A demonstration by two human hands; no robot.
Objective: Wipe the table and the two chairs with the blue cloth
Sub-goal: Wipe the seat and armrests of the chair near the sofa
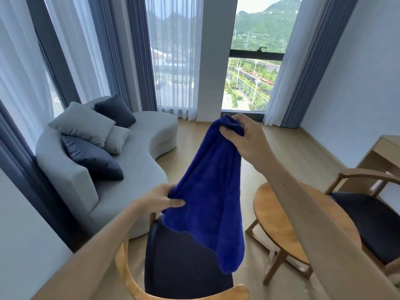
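Observation:
The blue cloth hangs in the air in front of me. My right hand grips its bunched top edge, raised high. My left hand pinches its left edge lower down. Directly beneath the cloth stands a wooden chair with a dark seat, close to me. A small round wooden table is to the right, partly hidden by my right forearm. The second chair, also wood with a dark seat, stands beyond the table at the right edge.
A curved grey sofa with several grey and dark cushions fills the left side. Tall windows with sheer and blue curtains run along the back. A wooden desk stands against the right wall. Bare wooden floor lies between the sofa and table.

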